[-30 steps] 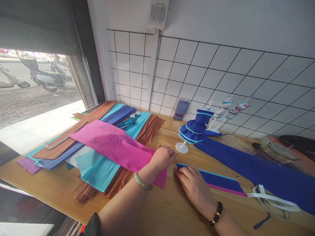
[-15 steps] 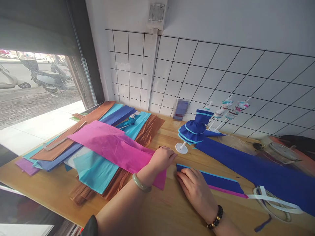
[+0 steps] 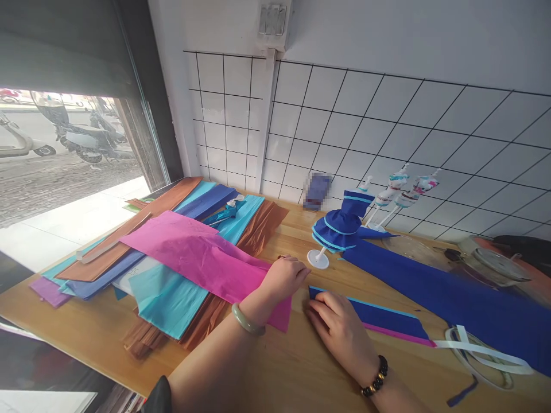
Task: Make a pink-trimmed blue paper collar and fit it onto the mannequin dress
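My left hand, with a pale green bangle at the wrist, is closed in a pinch above the table, just left of the blue strip's near end. Whatever its fingertips hold, if anything, is too small to make out. My right hand rests on a dark blue paper strip, its fingers bent and closed over the left end. Light blue edging runs along the strip's far side and pink along its near side. A white tape trails from its right end. Behind stands a small dress form in a tiered blue dress.
Pink paper lies over stacked turquoise, brown and blue sheets on the left. A long blue sheet stretches across the right side. Two more small dress forms stand by the tiled wall. A glass-lidded pot sits at the far right.
My right hand's fingers have shifted very slightly at the blue strip's left end. My left hand has barely moved, and everything else lies as before.
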The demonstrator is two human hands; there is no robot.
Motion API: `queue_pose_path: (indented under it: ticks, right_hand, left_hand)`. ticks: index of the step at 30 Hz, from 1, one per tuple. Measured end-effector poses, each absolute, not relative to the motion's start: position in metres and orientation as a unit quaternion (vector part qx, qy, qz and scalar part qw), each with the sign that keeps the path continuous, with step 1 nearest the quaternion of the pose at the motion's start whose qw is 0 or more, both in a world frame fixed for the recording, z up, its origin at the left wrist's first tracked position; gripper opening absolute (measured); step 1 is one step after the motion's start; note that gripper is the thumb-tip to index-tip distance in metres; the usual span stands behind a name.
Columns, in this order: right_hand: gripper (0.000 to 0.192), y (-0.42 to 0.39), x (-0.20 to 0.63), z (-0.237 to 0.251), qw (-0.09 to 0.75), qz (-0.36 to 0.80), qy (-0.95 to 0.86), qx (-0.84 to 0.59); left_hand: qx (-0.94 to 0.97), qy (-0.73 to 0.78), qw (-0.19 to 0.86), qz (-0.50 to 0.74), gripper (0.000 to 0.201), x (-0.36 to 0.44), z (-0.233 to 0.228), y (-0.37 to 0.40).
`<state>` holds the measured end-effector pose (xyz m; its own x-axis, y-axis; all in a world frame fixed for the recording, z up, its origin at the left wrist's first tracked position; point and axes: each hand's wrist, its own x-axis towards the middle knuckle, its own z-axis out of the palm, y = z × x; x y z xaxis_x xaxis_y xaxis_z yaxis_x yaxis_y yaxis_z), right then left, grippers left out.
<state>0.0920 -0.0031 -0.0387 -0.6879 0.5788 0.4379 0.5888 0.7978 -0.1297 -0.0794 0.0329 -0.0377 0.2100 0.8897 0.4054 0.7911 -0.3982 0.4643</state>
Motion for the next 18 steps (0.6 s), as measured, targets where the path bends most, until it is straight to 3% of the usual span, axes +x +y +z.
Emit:
queue_pose_path:
  ticks: [9,18]
  right_hand:
    - [0.023,-0.004,0.075,-0.026,0.104,-0.096,-0.911,-0.388]
    - [0.029,-0.009,0.064,-0.018,0.045,-0.149,-0.914,-0.375]
  left_hand:
    - [0.774,0.542,0.078,0.319,0.027,-0.079,-0.037,0.033]
    - [0.775,0.537,0.085,0.323,0.026,-0.08,-0.037,0.032]
